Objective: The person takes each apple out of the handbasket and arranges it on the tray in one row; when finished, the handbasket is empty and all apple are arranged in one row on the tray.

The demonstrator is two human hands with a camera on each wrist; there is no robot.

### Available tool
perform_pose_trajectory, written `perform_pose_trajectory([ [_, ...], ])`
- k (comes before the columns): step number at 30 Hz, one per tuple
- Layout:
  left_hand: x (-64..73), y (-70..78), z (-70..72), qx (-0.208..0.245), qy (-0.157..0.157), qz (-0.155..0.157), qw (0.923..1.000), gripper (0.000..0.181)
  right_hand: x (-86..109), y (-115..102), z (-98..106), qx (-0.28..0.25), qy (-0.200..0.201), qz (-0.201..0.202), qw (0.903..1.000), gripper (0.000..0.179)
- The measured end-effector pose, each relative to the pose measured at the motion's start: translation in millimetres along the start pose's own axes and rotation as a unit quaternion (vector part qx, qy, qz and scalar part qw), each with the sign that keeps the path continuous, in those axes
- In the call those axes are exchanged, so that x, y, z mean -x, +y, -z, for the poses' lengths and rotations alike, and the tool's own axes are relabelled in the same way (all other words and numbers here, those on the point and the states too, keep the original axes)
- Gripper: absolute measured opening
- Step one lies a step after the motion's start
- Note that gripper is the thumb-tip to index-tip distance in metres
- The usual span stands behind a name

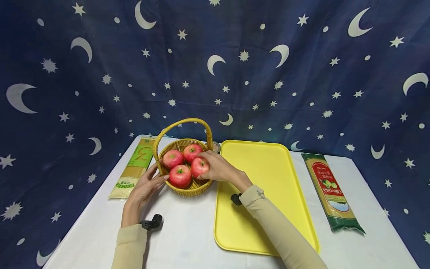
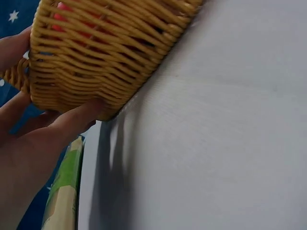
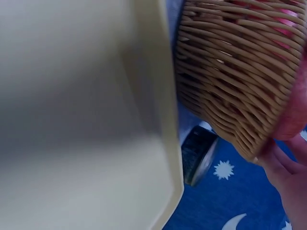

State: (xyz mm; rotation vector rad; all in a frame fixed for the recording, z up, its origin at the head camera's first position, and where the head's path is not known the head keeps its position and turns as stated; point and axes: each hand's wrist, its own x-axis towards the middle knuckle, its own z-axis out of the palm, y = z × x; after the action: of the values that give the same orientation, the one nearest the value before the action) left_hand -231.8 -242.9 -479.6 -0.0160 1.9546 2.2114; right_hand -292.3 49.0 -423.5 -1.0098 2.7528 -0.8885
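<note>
A yellow wicker basket (image 1: 189,192) with a tall arched handle stands on the white table and holds several red apples (image 1: 180,176). My left hand (image 1: 144,190) grips the basket's left side, thumb near the rim; in the left wrist view, fingers of that hand (image 2: 33,143) lie against the woven wall (image 2: 91,62). At the basket's right side, my right hand (image 1: 221,168) holds the rightmost apple (image 1: 200,167) between thumb and fingers. That apple is still within the rim. The right wrist view shows this hand (image 3: 292,187) partly, beside the apple (image 3: 295,105).
Right of the basket lies a yellow tray (image 1: 268,164), under my right forearm. A green-and-yellow pasta packet (image 1: 136,164) is at the left, and a red-and-green pasta packet (image 1: 330,192) at the right. Behind the basket sits a small round jar or tin (image 3: 199,153), beside the tray's edge.
</note>
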Motion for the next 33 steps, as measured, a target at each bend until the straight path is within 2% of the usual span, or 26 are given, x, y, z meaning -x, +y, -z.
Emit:
perform_pose_trajectory([
  [8,-1.5,-0.8,4.4,-0.008,0.006,0.01,0.9999,0.082,19.7,-2,18,-0.069,0.066,0.012,0.9953,0.073],
  [17,-8.1,-3.9,6.5,-0.011,-0.012,0.006,0.9998,0.08,57.0,17,39,-0.079,0.117,0.003,0.99,0.074],
  [24,-8.0,-4.3,8.6,-0.012,-0.01,0.007,0.9999,0.081,76.1,42,51,-0.072,0.134,-0.047,0.9872,0.075],
  [33,-9.5,-6.9,7.5,-0.007,-0.02,0.002,0.9998,0.08,81.6,77,55,-0.066,0.127,-0.119,0.9826,0.077],
])
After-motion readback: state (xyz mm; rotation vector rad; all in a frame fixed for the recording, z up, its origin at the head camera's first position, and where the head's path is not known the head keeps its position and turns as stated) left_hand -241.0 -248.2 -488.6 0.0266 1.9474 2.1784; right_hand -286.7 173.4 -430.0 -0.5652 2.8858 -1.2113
